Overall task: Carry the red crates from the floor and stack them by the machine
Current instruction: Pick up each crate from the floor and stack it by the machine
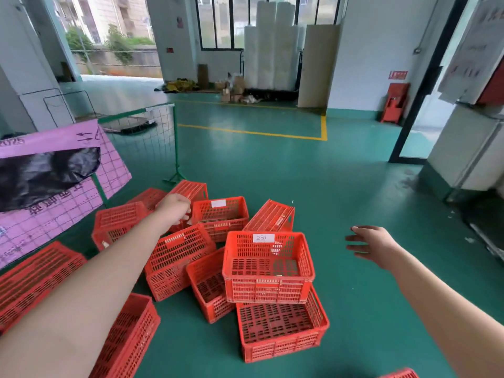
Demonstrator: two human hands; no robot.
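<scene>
Several red slatted crates lie in a loose heap on the green floor. One upright crate with a "231" label [268,266] sits on top of another crate [282,327] in front of me. My left hand [176,207] reaches far into the heap, its fingers curled over the left rim of a white-labelled crate [221,216]. My right hand [373,248] hovers open above the floor, right of the heap, holding nothing. A grey-white machine [463,148] stands at the right edge.
A pink printed board [68,186] with a black plastic bag leans on a green wire-mesh fence [152,132] at the left. Yellow floor lines [323,126] mark a bay ahead. White rolls, cardboard boxes and a red stand line the far wall.
</scene>
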